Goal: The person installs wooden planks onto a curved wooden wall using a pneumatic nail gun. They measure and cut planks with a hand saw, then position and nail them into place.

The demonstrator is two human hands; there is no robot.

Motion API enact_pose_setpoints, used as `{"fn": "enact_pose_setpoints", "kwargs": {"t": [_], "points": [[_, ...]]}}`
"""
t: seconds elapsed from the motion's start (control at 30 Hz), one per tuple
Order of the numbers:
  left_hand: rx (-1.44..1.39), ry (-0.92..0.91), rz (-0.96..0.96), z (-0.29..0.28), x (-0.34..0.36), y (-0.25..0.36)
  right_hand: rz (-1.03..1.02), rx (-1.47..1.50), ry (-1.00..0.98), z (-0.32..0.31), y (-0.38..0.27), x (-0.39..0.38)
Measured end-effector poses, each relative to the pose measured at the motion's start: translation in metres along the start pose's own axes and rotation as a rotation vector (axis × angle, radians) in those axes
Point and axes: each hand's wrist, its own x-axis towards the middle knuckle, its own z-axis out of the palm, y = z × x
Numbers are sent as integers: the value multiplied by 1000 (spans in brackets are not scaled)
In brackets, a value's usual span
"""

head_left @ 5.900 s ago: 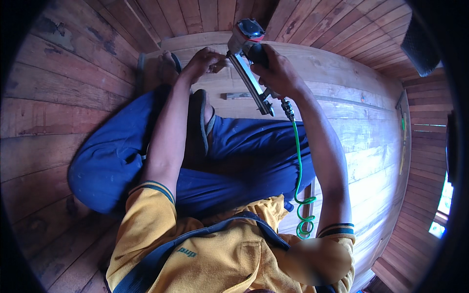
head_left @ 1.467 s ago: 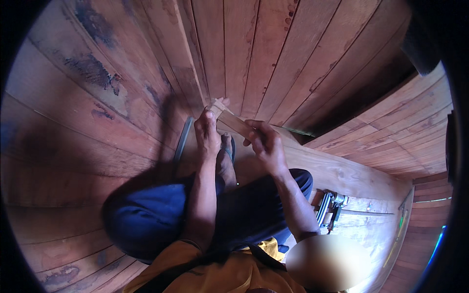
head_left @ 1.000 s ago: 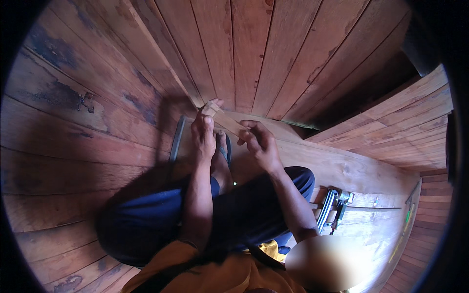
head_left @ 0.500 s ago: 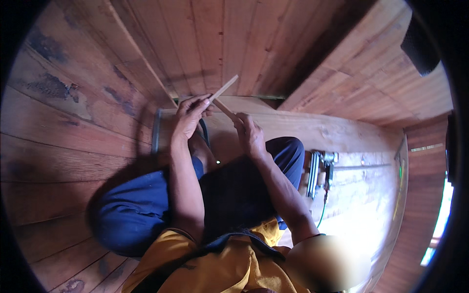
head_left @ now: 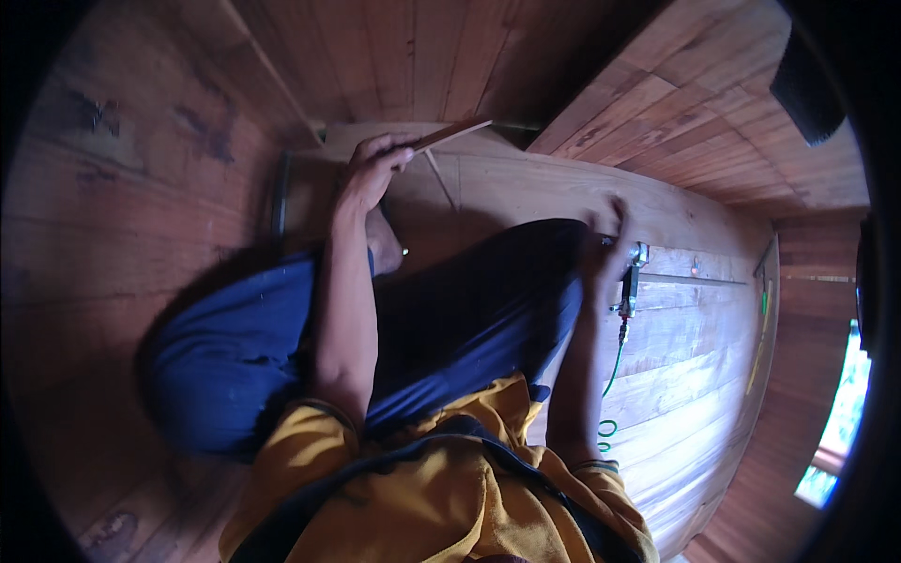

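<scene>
My left hand [head_left: 375, 171] is closed on one end of a narrow wooden strip [head_left: 460, 132], which points up and to the right over the plank floor. A second thin strip [head_left: 441, 180] runs down and right from just below it; whether my left hand holds that one too, I cannot tell. On the right, beyond my knee, my right hand [head_left: 603, 246] is blurred, with its fingers apart and no strip in them. It is over the left side of a metal air nailer [head_left: 630, 289] and hides part of it. Contact with the tool cannot be made out.
From the nailer a green air hose [head_left: 614, 375] runs down into coils beside my right arm. Wooden plank walls [head_left: 657, 113] close in ahead and at the left. My bent legs in dark blue trousers [head_left: 235, 347] fill the middle. A bright opening [head_left: 845, 403] shows at far right.
My right hand has let go of its strip and swung right to the nailer. My left hand has moved slightly up, and its strip now lies flatter. My right knee has shifted.
</scene>
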Motion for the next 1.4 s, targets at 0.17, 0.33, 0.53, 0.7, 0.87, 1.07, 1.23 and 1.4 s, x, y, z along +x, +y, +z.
{"fn": "enact_pose_setpoints", "kwargs": {"t": [0.17, 0.33, 0.53, 0.7, 0.87, 1.07, 1.23, 1.4], "points": [[136, 66, 11, -4, 20, -25, 635, -512, -215, -79, 186, -59], [191, 5, 25, -5, 27, -27, 756, -174, -557, -94, 246, -83], [112, 7, -63, 0, 19, -22, 987, 249, -576, -98, 232, -58], [147, 100, -186, 3, 12, -16, 848, 263, -255, -128, 191, -30], [172, 152, -159, 8, 12, -19, 604, 704, -304, -206, 71, 53], [372, 155, 65, 7, 21, -34, 250, 554, -676, -133, -70, 108], [850, 202, 309, 4, 21, -42, 2, 327, -1072, -10, -139, 130], [818, 236, 322, 6, 15, -42, -99, 130, -1179, 33, -185, 143]]}}
